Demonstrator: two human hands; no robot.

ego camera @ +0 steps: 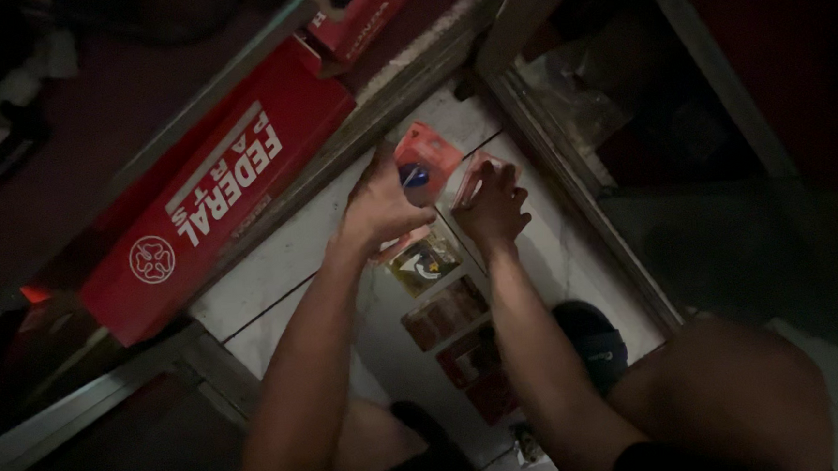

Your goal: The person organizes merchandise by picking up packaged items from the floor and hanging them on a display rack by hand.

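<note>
Dim white tiled floor (275,264), packets laid in a row.
Left hand (383,209) pinches a red blister pack (428,152) by its lower edge; right hand (490,207) fingers curled on a clear packet (474,179) just beside.

Both hands (437,205) on small red packets (424,153)

Both my forearms reach forward, bare. My left hand (378,207) is curled, fingers closed in a grip. My right hand (491,207) sits just beside it, fingers bent, pinching.
</note>
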